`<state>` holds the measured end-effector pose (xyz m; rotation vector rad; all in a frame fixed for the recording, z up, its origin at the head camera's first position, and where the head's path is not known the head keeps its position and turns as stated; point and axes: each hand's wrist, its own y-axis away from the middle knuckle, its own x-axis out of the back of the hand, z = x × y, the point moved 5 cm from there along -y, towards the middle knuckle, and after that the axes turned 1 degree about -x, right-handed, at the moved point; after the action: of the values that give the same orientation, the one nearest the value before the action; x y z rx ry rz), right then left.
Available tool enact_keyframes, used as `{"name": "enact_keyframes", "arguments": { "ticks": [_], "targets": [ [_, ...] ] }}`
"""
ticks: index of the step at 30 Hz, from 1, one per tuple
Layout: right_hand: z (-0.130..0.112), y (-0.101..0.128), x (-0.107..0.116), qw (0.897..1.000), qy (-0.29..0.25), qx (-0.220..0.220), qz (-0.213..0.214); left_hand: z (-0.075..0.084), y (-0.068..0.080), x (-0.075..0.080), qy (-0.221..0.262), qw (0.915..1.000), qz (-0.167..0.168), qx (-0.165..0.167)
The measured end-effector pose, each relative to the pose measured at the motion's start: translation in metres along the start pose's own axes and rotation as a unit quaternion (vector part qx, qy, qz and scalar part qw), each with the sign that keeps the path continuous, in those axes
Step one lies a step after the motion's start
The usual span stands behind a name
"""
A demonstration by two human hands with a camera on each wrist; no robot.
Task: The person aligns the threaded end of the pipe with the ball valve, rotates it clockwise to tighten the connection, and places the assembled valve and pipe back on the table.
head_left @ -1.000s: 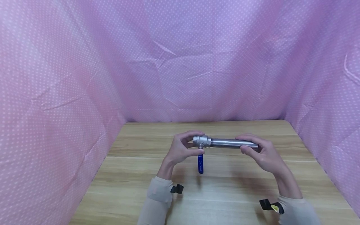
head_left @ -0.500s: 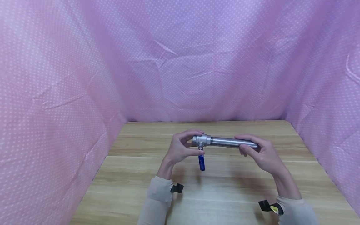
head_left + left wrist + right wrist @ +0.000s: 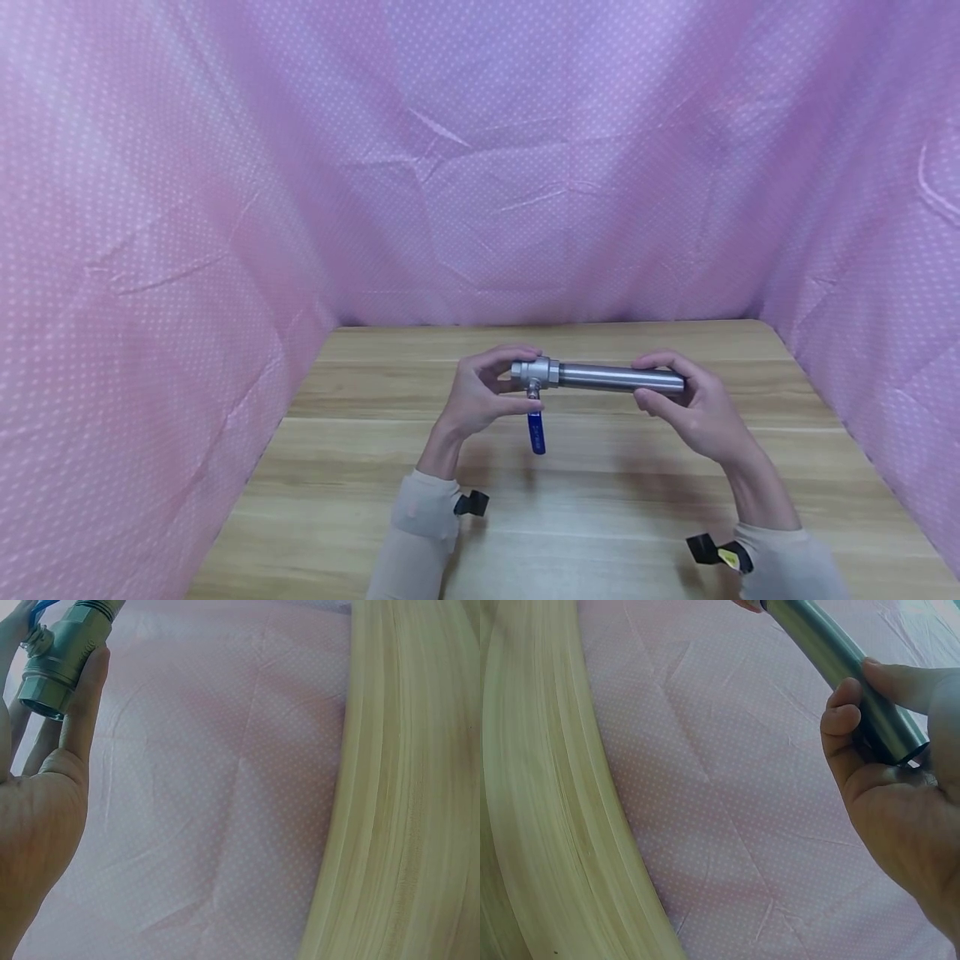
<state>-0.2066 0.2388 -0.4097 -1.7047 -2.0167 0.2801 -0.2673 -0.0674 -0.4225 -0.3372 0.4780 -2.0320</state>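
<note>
One valve [image 3: 536,374], one pipe [image 3: 621,377] joined; left hand [image 3: 480,395] fingers curled grasping valve; right hand [image 3: 693,407] pinching pipe end above table [image 3: 360,433].

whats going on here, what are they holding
A person holds a metal pipe with a valve on its left end, level above the wooden table. The left hand grips the valve body; the right hand grips the pipe's far end. The valve's blue handle hangs down toward the table. Pink dotted cloth surrounds the table on three sides.
</note>
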Motion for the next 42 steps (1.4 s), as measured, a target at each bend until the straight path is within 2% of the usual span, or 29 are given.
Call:
{"name": "enact_keyframes", "arguments": {
  "ticks": [7, 15, 18, 23, 28, 42],
  "targets": [
    [0.0030, -0.0020, 0.0006, 0.999, 0.032, 0.010, -0.003, 0.0012, 0.0003, 0.0005, 0.001, 1.0000, 0.000, -0.003],
    [0.0045, -0.0025, 0.0020, 0.998, 0.063, -0.001, -0.018, 0.0023, -0.0008, 0.0009, -0.001, 1.0000, 0.003, -0.002],
    [0.0048, -0.0016, 0.0022, 0.999, 0.044, -0.002, -0.026, 0.0024, -0.0016, 0.0009, 0.000, 1.0000, 0.005, -0.003],
    [0.0035, -0.0013, 0.0010, 0.999, -0.020, 0.013, -0.040, 0.0021, -0.0018, 0.0016, 0.002, 0.9999, 0.008, -0.008],
    [0.0021, -0.0012, 0.0002, 0.999, -0.033, 0.018, -0.028, 0.0019, -0.0024, 0.0013, 0.003, 0.9999, 0.005, -0.010],
    [0.0036, -0.0017, 0.0009, 1.000, 0.030, -0.002, -0.002, 0.0035, -0.0020, 0.0017, 0.008, 0.9999, 0.009, -0.002]
  ]
}}
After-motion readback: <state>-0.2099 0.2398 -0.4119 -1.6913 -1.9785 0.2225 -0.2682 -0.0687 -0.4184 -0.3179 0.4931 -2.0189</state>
